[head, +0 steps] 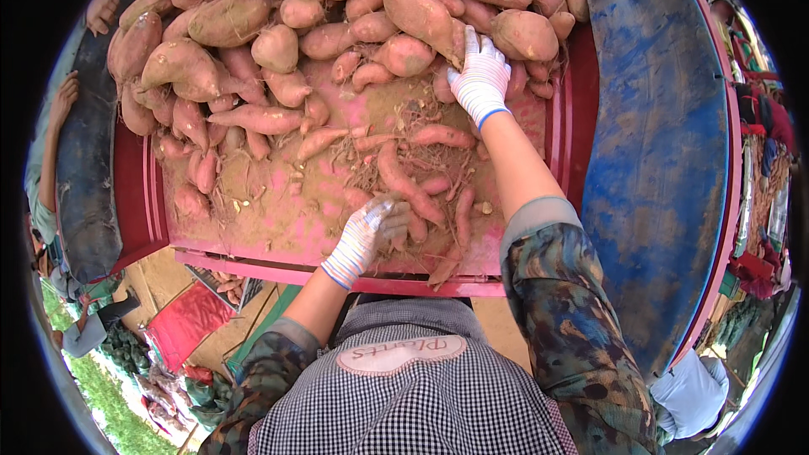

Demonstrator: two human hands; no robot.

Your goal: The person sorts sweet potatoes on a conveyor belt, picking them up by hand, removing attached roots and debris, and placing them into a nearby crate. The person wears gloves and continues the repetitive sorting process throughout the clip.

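A large heap of sweet potatoes (231, 19) covers the far part of a red metal truck bed (253, 234) dusted with soil. My right hand (481, 76), in a striped white knit glove, touches the lower end of a big elongated sweet potato (420, 16) at the heap's near edge; how firmly it holds is unclear. My left hand (373, 230), gloved alike, is low over the bed's near edge, fingers bent and blurred, beside small thin sweet potatoes. Among these lies a long curved sweet potato (407, 183). Loose roots (411, 120) are scattered between the hands.
A blue, dirt-stained sheet (657, 158) covers the right side wall; a dark sheet (88, 170) hangs over the left one. Another person's hands (63, 98) rest at the left wall. Below left are a crate of sweet potatoes (227, 284), a red cloth (189, 322) and another person (85, 335).
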